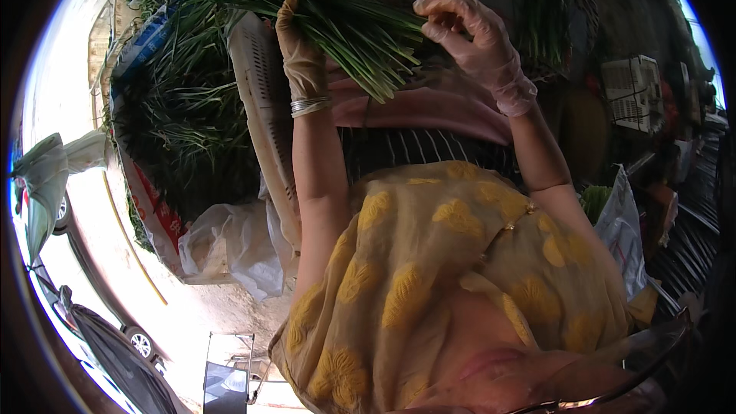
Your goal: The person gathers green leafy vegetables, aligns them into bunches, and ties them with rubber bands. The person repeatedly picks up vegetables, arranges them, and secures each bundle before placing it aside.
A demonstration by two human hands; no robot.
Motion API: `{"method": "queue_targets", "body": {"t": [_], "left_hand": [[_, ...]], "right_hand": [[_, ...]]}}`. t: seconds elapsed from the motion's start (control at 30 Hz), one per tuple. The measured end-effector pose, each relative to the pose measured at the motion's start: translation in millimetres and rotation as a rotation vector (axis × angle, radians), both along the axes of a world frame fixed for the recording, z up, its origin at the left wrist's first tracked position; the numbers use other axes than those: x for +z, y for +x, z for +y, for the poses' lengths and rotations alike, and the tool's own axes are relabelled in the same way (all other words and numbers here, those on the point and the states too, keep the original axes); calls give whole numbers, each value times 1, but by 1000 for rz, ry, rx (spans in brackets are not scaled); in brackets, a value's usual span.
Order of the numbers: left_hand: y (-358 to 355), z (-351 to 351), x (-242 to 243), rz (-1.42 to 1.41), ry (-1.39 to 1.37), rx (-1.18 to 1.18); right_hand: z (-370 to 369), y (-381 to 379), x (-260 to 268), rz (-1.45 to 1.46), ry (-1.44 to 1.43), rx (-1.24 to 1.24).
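Observation:
My left hand (302,40), in a thin pale glove with bangles at the wrist, grips a bunch of long green leaves, likely garlic chives (351,29). The leafy ends fan out to the upper left, while the pale cut ends point right and down over my lap. At the right tips of the bunch is my right hand (477,40), in a clear plastic glove, its thumb and fingers curled. Whether a stem is pinched between them cannot be made out. Beneath the bunch, a pink cloth (414,108) lies across my lap.
Left of me, a large printed sack (155,195) holds a heap of loose chives (190,121), beside a white perforated plastic crate (253,86). More chives (540,23) lie at the upper right. Further right stands a white basket (632,95). A plastic bag (624,230) is near my right elbow.

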State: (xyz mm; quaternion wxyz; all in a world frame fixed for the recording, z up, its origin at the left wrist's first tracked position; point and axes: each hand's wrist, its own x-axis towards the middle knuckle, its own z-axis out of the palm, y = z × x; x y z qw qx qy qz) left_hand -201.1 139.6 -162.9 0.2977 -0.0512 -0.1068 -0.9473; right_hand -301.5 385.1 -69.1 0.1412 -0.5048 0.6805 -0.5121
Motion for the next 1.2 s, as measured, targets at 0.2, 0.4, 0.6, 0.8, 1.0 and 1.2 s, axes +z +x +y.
{"method": "queue_targets", "body": {"t": [0.2, 0.4, 0.6, 0.8, 1.0, 1.2], "left_hand": [[-4, 1, -4, -44, 80, 42], [14, -7, -2, 25, 85, 83], [27, -8, -4, 29, 29, 215], [22, -7, -8, 133, 16, 236], [26, -5, 1, 81, -24, 292], [31, 4, 6, 33, -58, 351]], "right_hand": [[-34, 26, -24, 819, 49, -87], [-38, 4, -4, 161, -223, -67], [-10, -41, 2, 501, -132, -315], [-31, 34, 6, 443, 159, -170], [-45, 15, -27, 165, 32, -99], [-53, 23, -43, -777, -200, -122]]}}
